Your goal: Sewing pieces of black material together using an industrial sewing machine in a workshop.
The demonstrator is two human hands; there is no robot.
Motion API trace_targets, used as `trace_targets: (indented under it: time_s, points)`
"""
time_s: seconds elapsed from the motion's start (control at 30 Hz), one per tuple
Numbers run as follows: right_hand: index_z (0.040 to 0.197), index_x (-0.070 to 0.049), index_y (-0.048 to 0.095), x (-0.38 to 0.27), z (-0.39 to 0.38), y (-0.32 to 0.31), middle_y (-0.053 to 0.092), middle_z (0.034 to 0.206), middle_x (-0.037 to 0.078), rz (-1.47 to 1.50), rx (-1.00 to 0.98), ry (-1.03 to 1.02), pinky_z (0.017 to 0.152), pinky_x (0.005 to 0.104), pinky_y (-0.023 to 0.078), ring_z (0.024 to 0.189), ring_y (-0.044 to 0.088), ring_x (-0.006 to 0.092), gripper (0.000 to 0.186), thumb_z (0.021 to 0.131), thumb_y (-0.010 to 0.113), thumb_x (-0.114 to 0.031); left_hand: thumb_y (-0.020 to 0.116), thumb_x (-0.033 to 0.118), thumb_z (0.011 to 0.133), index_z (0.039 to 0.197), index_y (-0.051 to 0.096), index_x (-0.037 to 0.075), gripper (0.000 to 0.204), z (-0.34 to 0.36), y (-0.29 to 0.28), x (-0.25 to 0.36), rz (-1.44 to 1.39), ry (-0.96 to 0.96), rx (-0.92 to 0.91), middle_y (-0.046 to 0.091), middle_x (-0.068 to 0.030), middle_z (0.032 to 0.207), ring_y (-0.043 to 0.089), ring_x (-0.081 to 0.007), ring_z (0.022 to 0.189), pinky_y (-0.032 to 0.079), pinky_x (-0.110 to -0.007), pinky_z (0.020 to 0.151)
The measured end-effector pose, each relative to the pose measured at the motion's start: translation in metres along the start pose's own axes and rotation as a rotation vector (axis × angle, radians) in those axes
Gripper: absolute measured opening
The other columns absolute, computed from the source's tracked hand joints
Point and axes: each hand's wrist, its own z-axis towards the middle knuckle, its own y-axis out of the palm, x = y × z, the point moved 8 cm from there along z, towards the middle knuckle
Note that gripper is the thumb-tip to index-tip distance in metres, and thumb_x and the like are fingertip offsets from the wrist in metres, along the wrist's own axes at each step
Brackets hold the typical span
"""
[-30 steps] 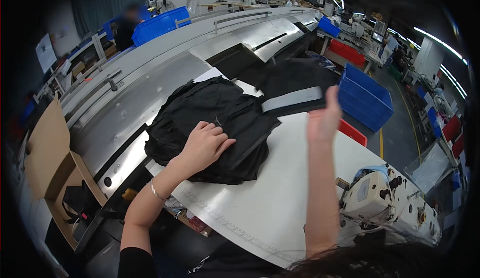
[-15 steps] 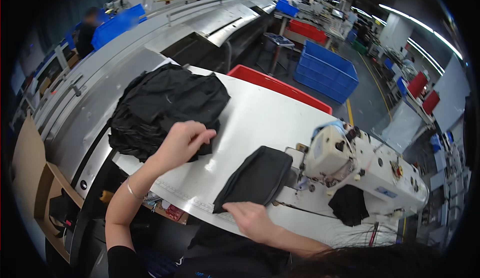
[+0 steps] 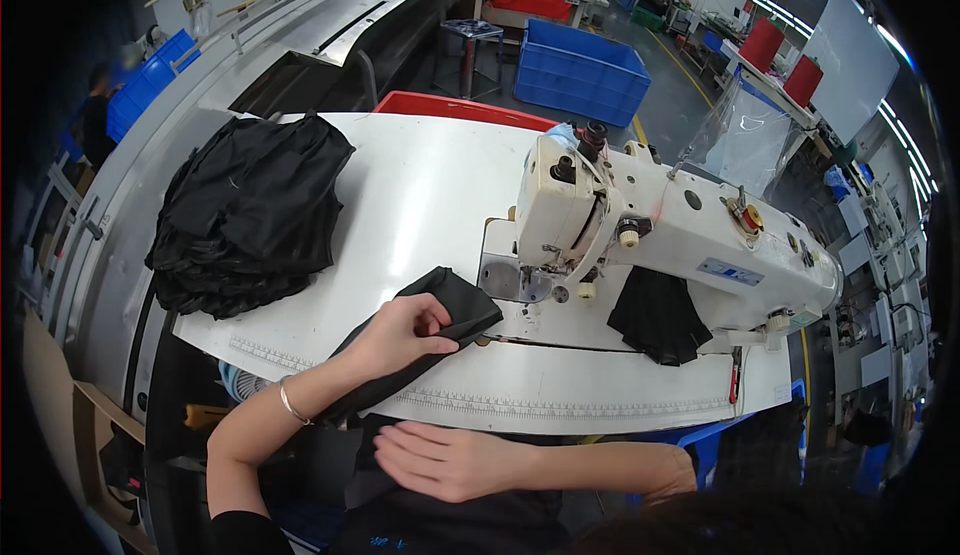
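Cloth piece (image 3: 462, 305), black, lies on white tabletop (image 3: 400, 155), just left of sewing machine (image 3: 575, 195), trailing to near edge. My left hand (image 3: 400, 335) is on it, fingers curled, thumb near forefinger; can't tell if cloth is pinched. My right hand (image 3: 445, 460) is open, fingers extended, just off near edge. Black cloth stack (image 3: 250, 215) sits farther left.

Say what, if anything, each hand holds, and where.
The left hand curls over the folded black cloth near its end by the sewing machine; a grip cannot be told. The right hand shows no visible hold.
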Motion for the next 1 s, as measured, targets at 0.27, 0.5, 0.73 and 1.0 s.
trace_targets:
  time_s: [0.27, 0.5, 0.73, 1.0]
  points:
    - [0.118, 0.003, 0.055, 0.084, -0.032, -0.001, 0.056, 0.121, 0.016, -0.428, -0.114, 0.097, 0.104, 0.0395, 0.044, 0.116, 0.055, 0.0287, 0.043, 0.078, 0.057, -0.013, 0.068, 0.019, 0.092, 0.108, 0.07, 0.0, 0.025, -0.015, -0.017, -0.028, -0.601, -0.216, 0.067, 0.069, -0.0016, 0.089, 0.06, -0.0056, 0.077, 0.049, -0.02, 0.069]
    - [0.11, 0.0, 0.057, 0.13, -0.029, 0.012, 0.056, 0.102, 0.012, -0.174, -0.06, 0.388, 0.094, 0.0379, 0.045, 0.103, 0.055, 0.0271, 0.037, 0.073, 0.061, -0.008, 0.066, 0.021, 0.093, 0.106, 0.069, 0.003, 0.022, -0.014, -0.014, -0.03, -0.736, -0.303, 0.005, 0.069, -0.0006, 0.091, 0.061, -0.0063, 0.079, 0.051, -0.022, 0.07]
    - [0.096, -0.002, 0.063, 0.103, -0.036, 0.016, 0.06, 0.102, 0.011, -0.438, -0.155, 0.038, 0.099, 0.0374, 0.04, 0.105, 0.054, 0.0244, 0.024, 0.075, 0.059, -0.014, 0.067, 0.019, 0.092, 0.11, 0.068, 0.001, 0.025, -0.012, -0.022, -0.028, -0.6, -0.227, 0.121, 0.066, 0.0012, 0.087, 0.059, -0.0066, 0.08, 0.05, -0.025, 0.071]
    - [0.119, 0.012, 0.052, 0.137, -0.028, 0.054, 0.052, 0.125, 0.027, -0.103, -0.233, 0.567, 0.11, 0.0464, 0.032, 0.123, 0.046, 0.0382, 0.047, 0.075, 0.055, -0.005, 0.06, -0.004, 0.084, 0.097, 0.064, -0.002, 0.013, -0.018, -0.049, 0.078, 0.547, 0.607, 0.735, 0.056, -0.0141, 0.092, 0.055, -0.0306, 0.087, 0.048, -0.037, 0.078]
